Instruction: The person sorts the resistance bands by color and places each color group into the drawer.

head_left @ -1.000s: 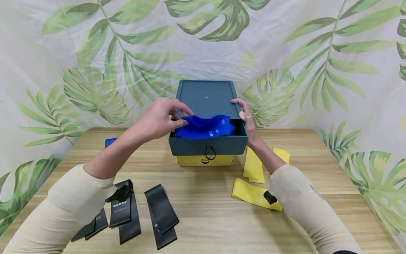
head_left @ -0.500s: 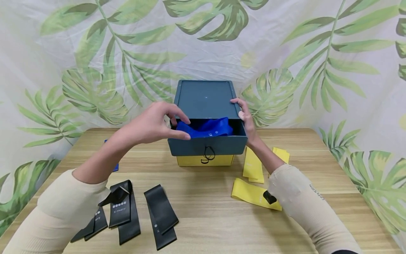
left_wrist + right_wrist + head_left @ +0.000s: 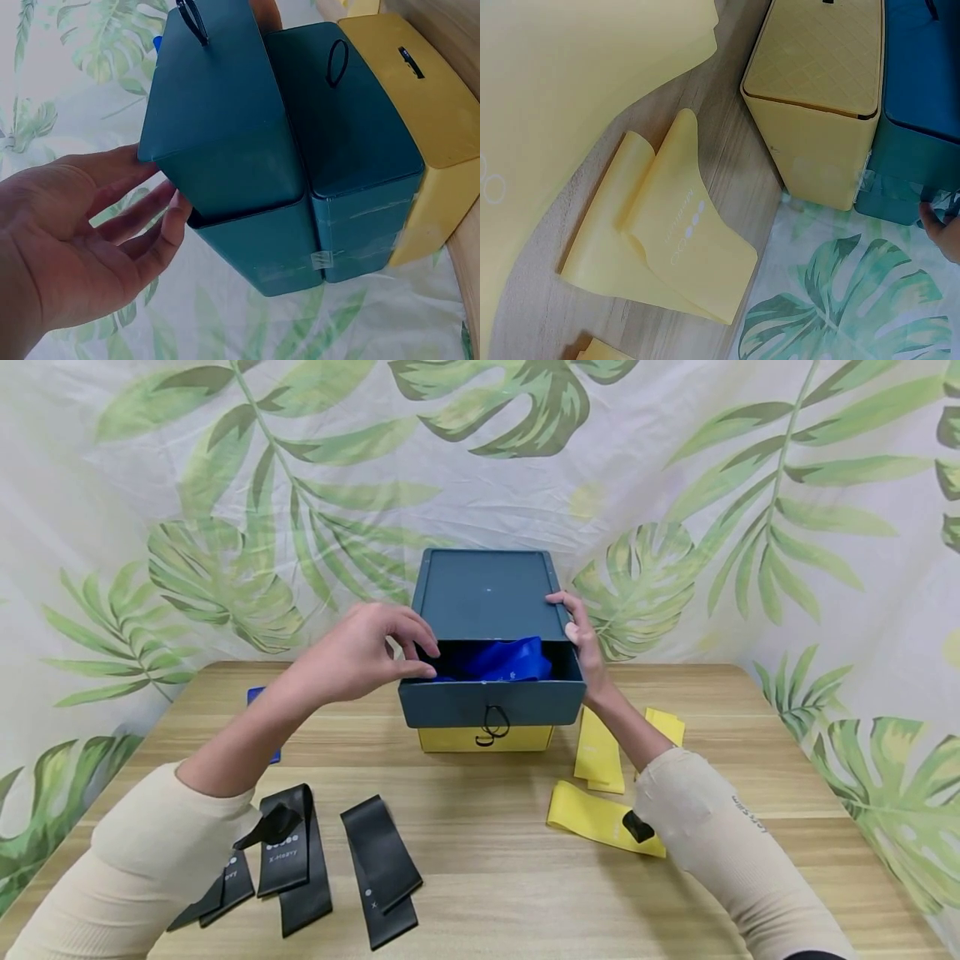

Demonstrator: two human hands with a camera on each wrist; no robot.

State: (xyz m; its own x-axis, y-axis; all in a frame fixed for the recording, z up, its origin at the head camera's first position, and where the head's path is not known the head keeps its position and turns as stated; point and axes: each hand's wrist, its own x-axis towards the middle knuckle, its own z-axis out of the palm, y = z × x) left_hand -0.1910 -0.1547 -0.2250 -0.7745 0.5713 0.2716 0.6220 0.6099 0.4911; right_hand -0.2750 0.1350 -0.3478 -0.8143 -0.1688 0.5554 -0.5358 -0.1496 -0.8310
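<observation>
A dark teal drawer unit [image 3: 487,593] stands at the back of the table, its top drawer [image 3: 491,703] pulled out. Inside that drawer lies a blue resistance band [image 3: 517,662], partly hidden by the front wall. My left hand [image 3: 375,647] is at the drawer's left rim, thumb and fingers apart and loosely bent. In the left wrist view its fingertips [image 3: 176,217] are against the drawer's side, with nothing held. My right hand [image 3: 588,647] grips the unit's right side, fingers bent over the top edge. The right wrist view catches only part of that hand, against the teal wall.
A yellow drawer [image 3: 487,740] sits beneath the teal ones. Black bands [image 3: 382,868] lie at front left, some marked X-Heavy. Yellow bands [image 3: 600,818] lie at the right, and a blue band [image 3: 256,695] at the left is mostly hidden by my forearm.
My left hand has let go of the blue band, which has dropped lower into the drawer. The left fingers parted, then drew slightly left. My right hand has stayed in place.
</observation>
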